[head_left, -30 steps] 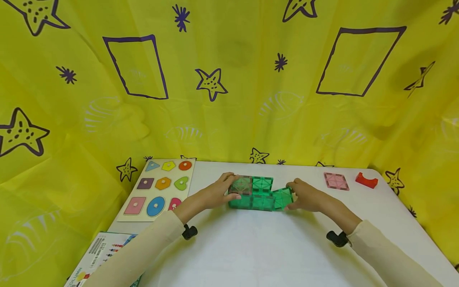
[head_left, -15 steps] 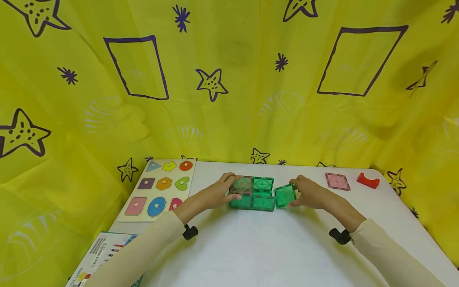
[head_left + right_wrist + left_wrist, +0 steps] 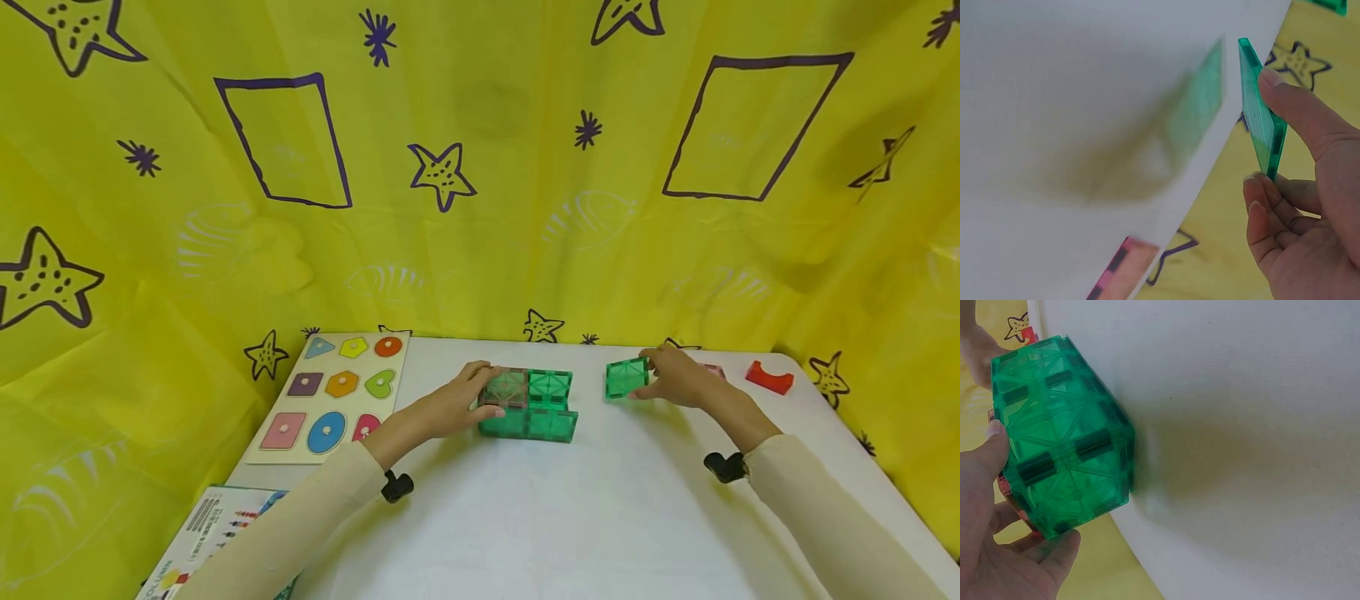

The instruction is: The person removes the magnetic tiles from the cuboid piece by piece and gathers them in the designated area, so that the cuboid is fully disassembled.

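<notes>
A block of see-through green square tiles (image 3: 549,424) stands at the table's middle, with a pink-edged tile (image 3: 506,387) at its left end. The left hand (image 3: 452,406) grips that end, thumb in front and fingers behind; the left wrist view shows the thumb and fingertips around the green block (image 3: 1066,437). To the right, apart from the block, the right hand (image 3: 678,379) pinches one green tile (image 3: 626,378) by its right edge. In the right wrist view this tile (image 3: 1260,112) is between thumb and fingers, raised off the table.
A flat pink tile (image 3: 712,369), partly behind the right hand, and a red arched block (image 3: 769,377) lie at the back right. A shape puzzle board (image 3: 337,425) is at the left, with a printed box (image 3: 202,533) nearer. A yellow curtain (image 3: 487,250) hangs behind the table.
The right hand has pulled its green tile away from the block's right end, moving it right and back. The left hand has stayed on the block.
</notes>
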Available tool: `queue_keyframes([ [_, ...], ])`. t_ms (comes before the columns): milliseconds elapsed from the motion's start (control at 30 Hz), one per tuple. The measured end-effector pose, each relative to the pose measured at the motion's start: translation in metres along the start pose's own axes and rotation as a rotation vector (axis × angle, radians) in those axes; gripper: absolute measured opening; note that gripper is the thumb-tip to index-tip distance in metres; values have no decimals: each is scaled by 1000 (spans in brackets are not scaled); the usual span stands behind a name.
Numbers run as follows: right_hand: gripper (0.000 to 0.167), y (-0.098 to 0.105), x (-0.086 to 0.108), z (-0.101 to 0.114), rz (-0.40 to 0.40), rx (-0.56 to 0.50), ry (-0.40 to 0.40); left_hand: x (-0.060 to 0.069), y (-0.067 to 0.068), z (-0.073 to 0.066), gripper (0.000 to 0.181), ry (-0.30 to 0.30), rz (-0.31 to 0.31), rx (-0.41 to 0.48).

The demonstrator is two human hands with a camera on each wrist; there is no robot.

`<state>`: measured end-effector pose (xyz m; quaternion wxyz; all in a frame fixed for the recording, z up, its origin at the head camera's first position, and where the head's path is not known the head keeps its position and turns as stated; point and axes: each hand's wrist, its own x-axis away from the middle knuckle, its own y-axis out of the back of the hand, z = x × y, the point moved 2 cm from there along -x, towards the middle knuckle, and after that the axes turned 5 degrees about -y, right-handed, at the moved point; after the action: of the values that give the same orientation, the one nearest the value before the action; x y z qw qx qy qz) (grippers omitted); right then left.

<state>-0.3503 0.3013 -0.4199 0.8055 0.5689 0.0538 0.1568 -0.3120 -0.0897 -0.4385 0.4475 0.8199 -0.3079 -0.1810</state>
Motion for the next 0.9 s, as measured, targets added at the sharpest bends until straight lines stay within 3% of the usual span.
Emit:
queue_keyframes([
  [233,89,4,-15,-35,25,38,-56,1,0,0,75,4,-2,1],
  [533,74,7,-22,-45,109,178,-91,2,0,1,77,4,-2,-2],
  [733,91,0,-31,-59,168,170,-149,2,0,1,77,-1,-3,5],
  [900,93,-1,-33,-64,180,197,-152,1,-1,2,77,6,0,7],
])
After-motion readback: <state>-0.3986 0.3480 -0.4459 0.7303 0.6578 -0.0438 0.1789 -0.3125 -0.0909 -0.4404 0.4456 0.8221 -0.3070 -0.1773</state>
